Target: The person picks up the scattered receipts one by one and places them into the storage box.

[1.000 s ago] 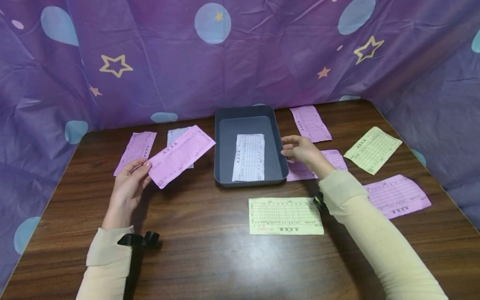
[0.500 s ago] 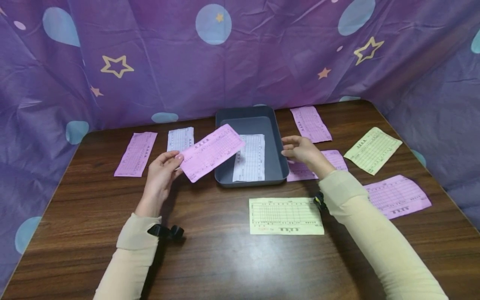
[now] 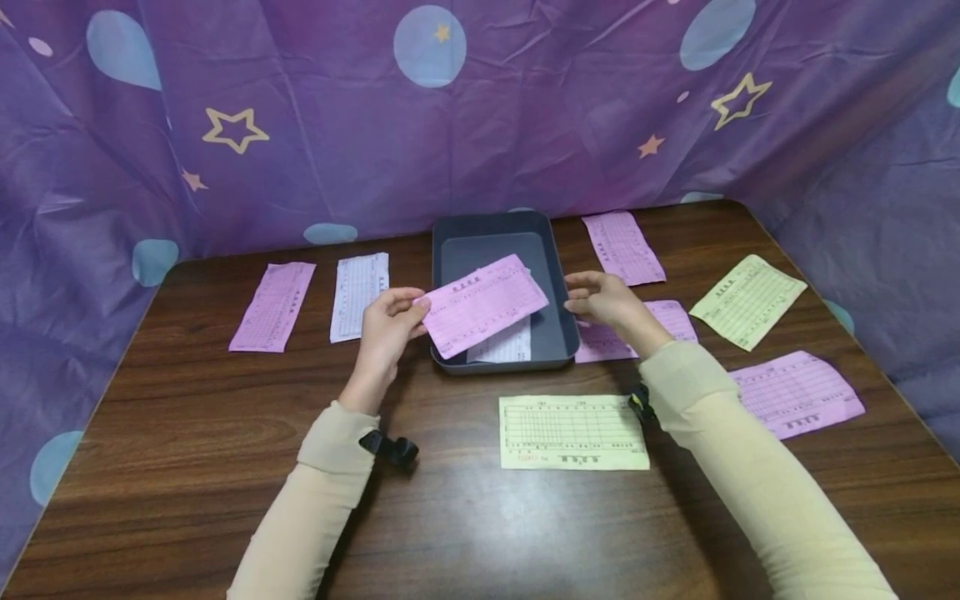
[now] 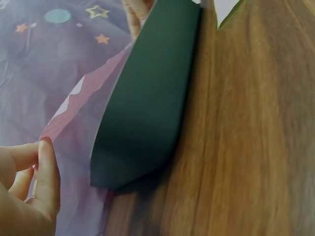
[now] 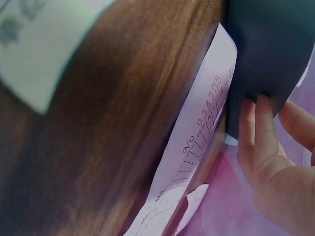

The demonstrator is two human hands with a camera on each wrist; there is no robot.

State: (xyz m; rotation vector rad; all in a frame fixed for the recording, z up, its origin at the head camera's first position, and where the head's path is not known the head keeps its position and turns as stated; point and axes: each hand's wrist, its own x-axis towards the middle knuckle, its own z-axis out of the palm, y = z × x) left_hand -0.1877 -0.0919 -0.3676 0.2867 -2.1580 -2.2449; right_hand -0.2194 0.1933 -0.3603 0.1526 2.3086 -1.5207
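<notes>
My left hand (image 3: 386,333) pinches the near-left end of a pink printed slip (image 3: 483,304) between thumb and fingers. The slip is held tilted over the dark grey tray (image 3: 480,247). Beneath it, a white printed slip (image 3: 517,343) lies on the tray's floor, partly covered from view. From the side, the left wrist view shows the held slip (image 4: 81,105) above the tray's wall (image 4: 142,98). My right hand (image 3: 609,304) is at the tray's right side, and in the right wrist view its extended fingers (image 5: 264,123) touch the outer wall.
A pink slip (image 3: 272,308) and a white slip (image 3: 360,296) lie left of the tray. Several pink slips and a yellow-green slip (image 3: 748,302) are spread to the right. Another yellow-green slip (image 3: 573,432) lies in front. A purple curtain (image 3: 315,125) hangs behind the wooden table (image 3: 450,533).
My left hand has carried the pink slip rightward, from beside the tray to over it. The white slip at the left is now uncovered. My right hand has stayed at the tray's side.
</notes>
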